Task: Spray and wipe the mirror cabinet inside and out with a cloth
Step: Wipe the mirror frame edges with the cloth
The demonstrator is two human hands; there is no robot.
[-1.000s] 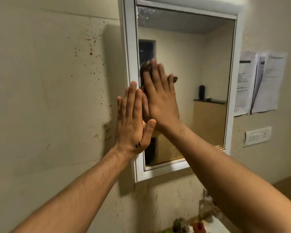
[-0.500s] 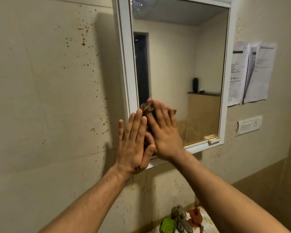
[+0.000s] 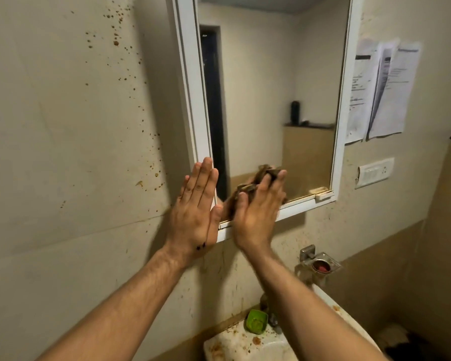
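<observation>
The white-framed mirror cabinet (image 3: 190, 100) hangs on the wall with its door closed. My right hand (image 3: 255, 214) presses a brown cloth (image 3: 248, 190) flat against the lower left of the glass, just above the bottom frame, fingers fairly straight. Most of the cloth is hidden under that hand; its edges and its reflection show above the fingers. My left hand (image 3: 195, 204) lies flat with straight fingers against the cabinet's lower left corner and side.
Below are a stained white basin (image 3: 245, 345) with a tap, a green object (image 3: 255, 321) and a metal soap dish (image 3: 320, 265). Papers (image 3: 383, 87) and a switch plate (image 3: 375, 171) sit right of the cabinet. The wall on the left is speckled brown.
My right hand has slid the cloth down the glass from the middle to the bottom edge and a little to the right. The left hand stays at the cabinet's lower left side.
</observation>
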